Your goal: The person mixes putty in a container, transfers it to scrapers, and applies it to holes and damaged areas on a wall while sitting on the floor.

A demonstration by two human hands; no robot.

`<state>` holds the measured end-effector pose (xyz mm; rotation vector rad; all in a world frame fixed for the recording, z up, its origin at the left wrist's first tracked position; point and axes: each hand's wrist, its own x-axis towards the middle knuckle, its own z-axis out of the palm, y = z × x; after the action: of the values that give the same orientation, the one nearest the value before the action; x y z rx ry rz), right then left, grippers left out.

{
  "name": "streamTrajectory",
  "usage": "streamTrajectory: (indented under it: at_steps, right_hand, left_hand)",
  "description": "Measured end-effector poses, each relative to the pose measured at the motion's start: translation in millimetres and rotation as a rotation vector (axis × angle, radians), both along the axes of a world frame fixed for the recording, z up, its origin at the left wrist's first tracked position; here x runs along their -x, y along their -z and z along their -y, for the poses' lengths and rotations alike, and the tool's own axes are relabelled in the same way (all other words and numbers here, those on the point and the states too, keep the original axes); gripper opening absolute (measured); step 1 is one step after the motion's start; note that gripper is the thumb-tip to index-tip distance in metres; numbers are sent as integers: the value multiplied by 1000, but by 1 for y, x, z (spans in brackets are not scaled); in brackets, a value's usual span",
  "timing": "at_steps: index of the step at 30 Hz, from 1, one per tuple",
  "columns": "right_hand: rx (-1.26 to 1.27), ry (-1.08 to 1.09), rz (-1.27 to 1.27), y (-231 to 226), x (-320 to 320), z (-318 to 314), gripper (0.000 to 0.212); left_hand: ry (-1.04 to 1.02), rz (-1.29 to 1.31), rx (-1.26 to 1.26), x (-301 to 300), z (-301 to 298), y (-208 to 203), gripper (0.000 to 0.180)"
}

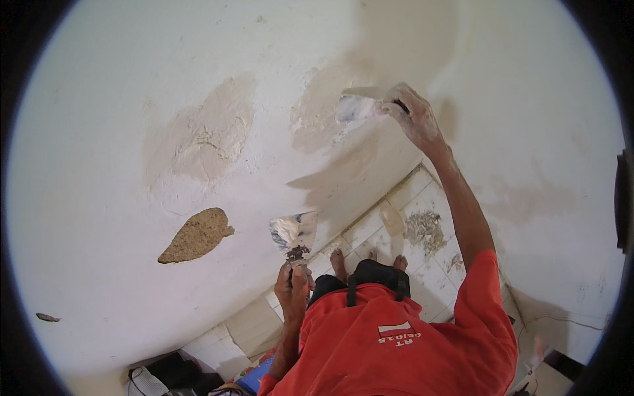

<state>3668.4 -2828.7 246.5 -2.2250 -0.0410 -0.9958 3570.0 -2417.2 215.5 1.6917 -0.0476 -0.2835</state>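
My right hand (413,117) grips the dark handle of a putty knife (358,107), its wide blade smeared with white filler. That blade lies at or very close to the wall (277,53), on the right edge of a damp-looking filled patch (320,109). Lower down, my left hand (294,287) is closed round the handle of a second putty knife (308,228). A lump of white filler (286,230) sits on its blade, which points up and away from me. Left of that blade, a brown hole (197,236) shows bare rough material in the wall.
Another filled patch (211,135) is on the wall to the left, and a small hole (47,317) lies far left. Crumbled debris (426,231) is on the tiled floor (429,195) near my feet. Dark bags (175,373) stand at the lower left. A thin cable (561,319) runs at right.
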Motion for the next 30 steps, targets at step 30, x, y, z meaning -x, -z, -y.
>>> streamTrajectory:
  at_steps: [30]
  right_hand:
    - [-656, 113, -115, 10, 39, -34, 24]
  left_hand:
    - [22, 10, 48, -6, 1, 4, 22]
